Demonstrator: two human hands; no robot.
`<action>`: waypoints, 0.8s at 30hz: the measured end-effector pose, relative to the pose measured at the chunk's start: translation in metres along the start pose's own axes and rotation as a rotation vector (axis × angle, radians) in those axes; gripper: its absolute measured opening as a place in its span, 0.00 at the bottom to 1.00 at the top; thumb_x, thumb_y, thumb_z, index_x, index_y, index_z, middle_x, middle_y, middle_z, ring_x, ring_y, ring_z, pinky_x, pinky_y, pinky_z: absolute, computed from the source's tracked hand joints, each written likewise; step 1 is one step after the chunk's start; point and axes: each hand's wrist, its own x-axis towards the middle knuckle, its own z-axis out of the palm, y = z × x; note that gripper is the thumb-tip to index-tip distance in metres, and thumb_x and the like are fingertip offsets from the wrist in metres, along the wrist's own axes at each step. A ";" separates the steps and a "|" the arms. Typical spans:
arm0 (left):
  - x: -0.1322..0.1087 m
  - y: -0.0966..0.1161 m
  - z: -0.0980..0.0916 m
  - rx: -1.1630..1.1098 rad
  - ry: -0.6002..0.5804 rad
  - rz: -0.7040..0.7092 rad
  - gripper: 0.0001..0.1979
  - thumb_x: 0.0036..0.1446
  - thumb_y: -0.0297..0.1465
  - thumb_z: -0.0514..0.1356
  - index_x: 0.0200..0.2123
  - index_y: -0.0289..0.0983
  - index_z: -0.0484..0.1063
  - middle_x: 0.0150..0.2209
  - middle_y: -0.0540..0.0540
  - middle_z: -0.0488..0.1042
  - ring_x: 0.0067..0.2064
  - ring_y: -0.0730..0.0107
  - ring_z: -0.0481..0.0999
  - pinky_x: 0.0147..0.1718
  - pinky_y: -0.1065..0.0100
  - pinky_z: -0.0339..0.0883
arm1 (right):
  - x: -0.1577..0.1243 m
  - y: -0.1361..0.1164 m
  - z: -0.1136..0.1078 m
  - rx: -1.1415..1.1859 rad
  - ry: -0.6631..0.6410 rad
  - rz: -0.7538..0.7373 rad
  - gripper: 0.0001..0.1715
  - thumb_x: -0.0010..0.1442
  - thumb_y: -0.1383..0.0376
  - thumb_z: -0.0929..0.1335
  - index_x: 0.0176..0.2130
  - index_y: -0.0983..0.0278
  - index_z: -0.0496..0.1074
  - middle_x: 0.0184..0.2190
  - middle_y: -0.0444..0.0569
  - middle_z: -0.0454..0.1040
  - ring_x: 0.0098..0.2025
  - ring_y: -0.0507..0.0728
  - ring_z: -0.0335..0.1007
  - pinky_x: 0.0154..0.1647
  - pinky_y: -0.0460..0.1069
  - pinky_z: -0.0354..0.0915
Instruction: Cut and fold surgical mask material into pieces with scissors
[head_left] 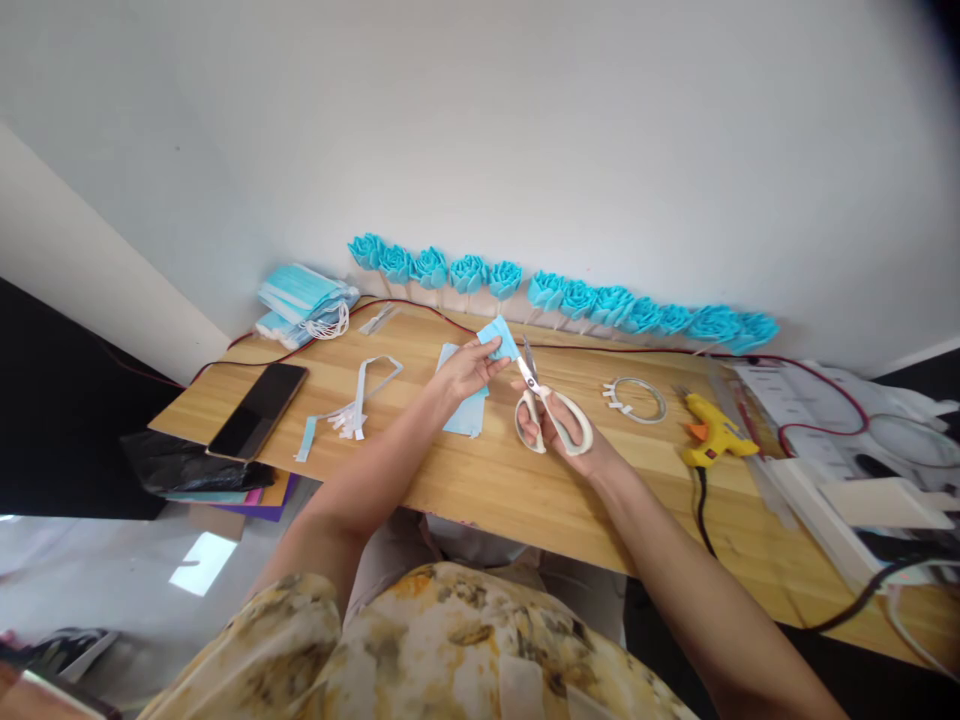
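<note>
Between the fingers of my left hand (471,367) is a small folded piece of blue mask fabric (498,338). My right hand (559,430) grips cream-handled scissors (571,425), fingers through the loops. The scissor blades are parted, and one lies against the lower right edge of the fabric. Under my left hand, more light-blue fabric pieces (465,415) lie flat on the wooden table (480,490). Cut white strips and a blue scrap (306,438) lie to the left of my left forearm.
Blue fabric flowers (469,272) on stems line the wall. A stack of face masks (304,300) and a phone (257,412) are at left. To the right are a wire ring (636,400), a yellow glue gun (716,430) with its cord, and a white box (885,505). A red-black cable crosses behind.
</note>
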 end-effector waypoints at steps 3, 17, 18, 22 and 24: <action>0.001 -0.004 -0.001 0.014 -0.047 -0.001 0.07 0.61 0.18 0.62 0.31 0.32 0.74 0.25 0.50 0.78 0.25 0.78 0.78 0.31 0.76 0.75 | 0.002 0.003 -0.002 -0.010 0.001 0.002 0.36 0.57 0.42 0.73 0.55 0.61 0.72 0.32 0.45 0.74 0.26 0.52 0.64 0.27 0.50 0.64; 0.006 -0.004 -0.005 -0.023 -0.030 0.050 0.09 0.62 0.18 0.61 0.29 0.32 0.73 0.25 0.50 0.77 0.27 0.77 0.76 0.41 0.71 0.75 | 0.014 -0.014 0.024 0.102 0.068 0.019 0.32 0.56 0.38 0.70 0.48 0.58 0.72 0.32 0.46 0.73 0.29 0.55 0.65 0.32 0.52 0.66; 0.006 -0.003 -0.005 -0.025 -0.022 0.054 0.09 0.62 0.18 0.61 0.30 0.31 0.73 0.25 0.50 0.77 0.27 0.77 0.76 0.41 0.71 0.74 | 0.016 -0.012 0.026 0.109 0.070 0.002 0.33 0.57 0.37 0.68 0.47 0.58 0.72 0.31 0.45 0.71 0.28 0.55 0.64 0.31 0.52 0.65; 0.005 -0.002 -0.005 -0.017 -0.008 0.050 0.10 0.63 0.17 0.59 0.29 0.31 0.73 0.25 0.50 0.76 0.26 0.77 0.76 0.38 0.72 0.73 | 0.017 -0.002 0.030 0.189 0.092 -0.051 0.32 0.58 0.35 0.66 0.45 0.57 0.71 0.28 0.44 0.67 0.26 0.54 0.59 0.28 0.51 0.62; 0.004 -0.002 -0.004 -0.013 -0.016 0.052 0.10 0.63 0.17 0.60 0.29 0.32 0.72 0.25 0.50 0.76 0.26 0.78 0.76 0.37 0.73 0.73 | 0.016 0.000 0.031 0.234 0.099 -0.047 0.32 0.57 0.35 0.67 0.44 0.57 0.72 0.27 0.44 0.65 0.25 0.54 0.57 0.27 0.50 0.61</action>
